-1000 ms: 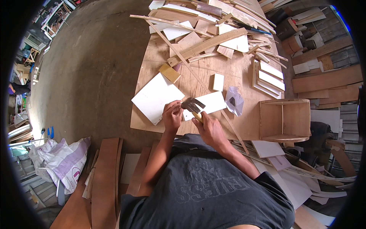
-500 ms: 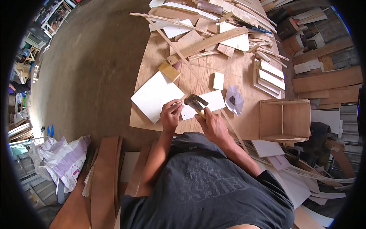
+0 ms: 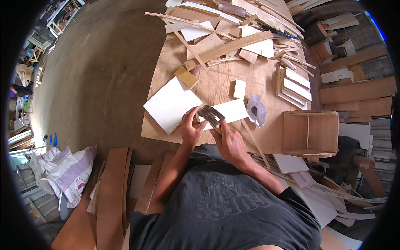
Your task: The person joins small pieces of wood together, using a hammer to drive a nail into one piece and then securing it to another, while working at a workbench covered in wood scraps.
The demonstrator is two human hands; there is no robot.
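My right hand [image 3: 230,143] is wrapped round the handle of a claw hammer [image 3: 211,114], its dark metal head tilted beside my left fingers. My left hand [image 3: 191,128] is closed in a pinch under the hammer head; what the fingertips hold is too small and covered to make out. Under the hammer lies a white rectangular panel [image 3: 233,110]. To its left rests a square white board [image 3: 171,106], with a yellowish wood block [image 3: 186,77] at its far corner. A clear plastic bag [image 3: 256,110] with something dark in it lies right of the panel.
Scrap boards and strips [image 3: 231,48] are heaped on the far part of the wooden table [image 3: 152,128]. An open wooden box [image 3: 310,133] stands at the right edge. A small white block [image 3: 239,89] lies beyond the panel. Brown planks [image 3: 113,196] and a sack [image 3: 68,173] sit at lower left.
The hammer head has shifted slightly left and its claw has turned toward me. My left fingers have changed their grip, and the pale piece seen between them before is hidden now.
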